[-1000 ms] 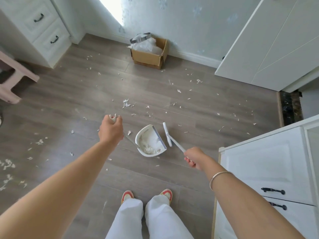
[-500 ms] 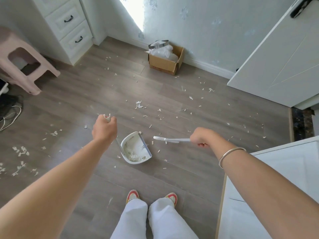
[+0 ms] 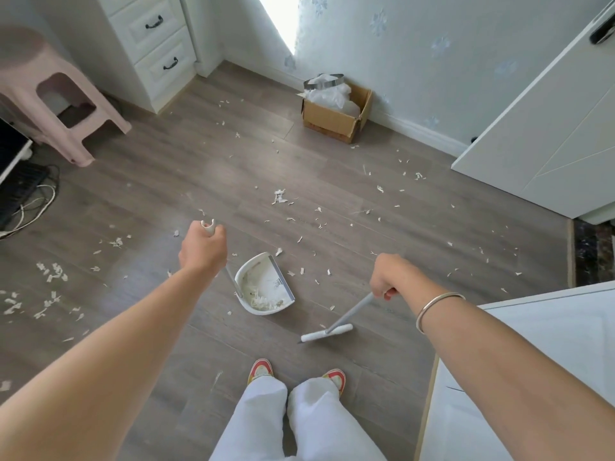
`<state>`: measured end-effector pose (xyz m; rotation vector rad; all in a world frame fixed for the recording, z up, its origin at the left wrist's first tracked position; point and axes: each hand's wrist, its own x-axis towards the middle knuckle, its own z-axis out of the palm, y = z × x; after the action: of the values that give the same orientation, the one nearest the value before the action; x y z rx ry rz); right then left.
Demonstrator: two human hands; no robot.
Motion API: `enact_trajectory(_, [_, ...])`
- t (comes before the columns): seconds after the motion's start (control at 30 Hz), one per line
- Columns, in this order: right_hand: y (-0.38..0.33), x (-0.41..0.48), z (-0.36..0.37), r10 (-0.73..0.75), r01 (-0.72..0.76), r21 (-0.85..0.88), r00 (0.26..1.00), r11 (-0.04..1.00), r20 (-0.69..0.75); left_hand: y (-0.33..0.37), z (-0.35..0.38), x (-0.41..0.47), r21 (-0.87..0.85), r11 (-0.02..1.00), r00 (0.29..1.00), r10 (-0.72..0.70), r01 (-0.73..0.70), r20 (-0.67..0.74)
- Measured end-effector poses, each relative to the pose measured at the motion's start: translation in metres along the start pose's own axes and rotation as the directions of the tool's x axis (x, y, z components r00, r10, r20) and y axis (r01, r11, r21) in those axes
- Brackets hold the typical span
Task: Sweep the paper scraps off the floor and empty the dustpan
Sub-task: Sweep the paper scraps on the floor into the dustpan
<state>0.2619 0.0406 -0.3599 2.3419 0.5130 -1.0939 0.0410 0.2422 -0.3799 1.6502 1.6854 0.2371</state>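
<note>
White torn paper scraps [image 3: 279,197] lie scattered over the grey wood-grain plank floor [image 3: 166,181]. There is a thin spread ahead of you and to your right, and a denser patch at the far left. A heap is already inside the white plastic long-handled dustpan [image 3: 266,287].

That dustpan sits on the floor just ahead of your feet, with its mouth facing right. Its thin metal shaft rises to your left hand [image 3: 203,249]. Your left hand is clenched around the white grip at the top of the shaft, and the grip's tip shows above the fist.

Your right hand [image 3: 391,276] is clenched around the grey shaft of the white narrow-headed broom [image 3: 326,333]. The broom head is low, to the right of the dustpan and nearer to you, apart from it. Whether it touches the floor cannot be told. A few scraps lie between the dustpan's mouth and the broom. A silver bangle [image 3: 436,306] circles your right wrist. Your red-and-yellow shoes [image 3: 261,367] and white trousers [image 3: 266,420] stand below the dustpan.

Further out, a brown cardboard box [image 3: 336,116] stands against the pale wallpapered wall [image 3: 416,61], holding a white plastic bag under a metal ring. A pink plastic stool [image 3: 56,94] stands at far left, near a white drawer unit [image 3: 156,44] with black handles. A white door [image 3: 545,128] fills the upper right. A white cabinet [image 3: 532,361] sits beside your right forearm. White cables [image 3: 30,207] trail at the left edge.
</note>
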Motion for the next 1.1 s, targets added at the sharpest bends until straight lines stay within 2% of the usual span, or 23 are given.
enact_trajectory(0.13, [-0.02, 0.003, 0.003, -0.073, 0.095, 0.114, 0.98, 0.989, -0.186, -0.007, -0.007, 0.008, -0.038, 0.999, 1.0, -0.025, 0.026, 0.015])
enact_trajectory(0.23, [-0.032, 0.005, 0.002, -0.094, 0.128, 0.103, 0.952, 0.986, -0.291, -0.011, -0.016, 0.012, -0.057, 0.998, 0.999, -0.04, 0.04, 0.011])
enact_trajectory(0.47, [-0.064, 0.008, -0.014, -0.105, 0.158, 0.119, 0.925, 0.98, -0.366, -0.033, -0.039, 0.028, -0.155, 0.982, 0.993, -0.111, 0.106, -0.024])
enact_trajectory(0.63, [-0.093, -0.003, -0.039, -0.196, 0.245, 0.075, 0.895, 0.967, -0.4, -0.045, -0.061, 0.038, -0.19, 0.97, 0.983, -0.17, 0.154, -0.071])
enact_trajectory(0.87, [-0.156, -0.033, -0.054, -0.308, 0.34, 0.075, 0.91, 0.937, -0.279, -0.072, -0.101, 0.045, -0.219, 0.956, 0.96, -0.232, 0.195, -0.158])
enact_trajectory(0.97, [-0.182, -0.05, -0.057, -0.34, 0.33, -0.104, 0.934, 0.938, -0.11, -0.091, -0.121, 0.046, -0.225, 0.952, 0.949, -0.252, 0.208, -0.189])
enact_trajectory(1.1, [-0.222, -0.069, -0.061, -0.389, 0.358, -0.268, 0.919, 0.895, -0.072, -0.121, -0.151, 0.046, -0.242, 0.937, 0.918, -0.309, 0.251, -0.246])
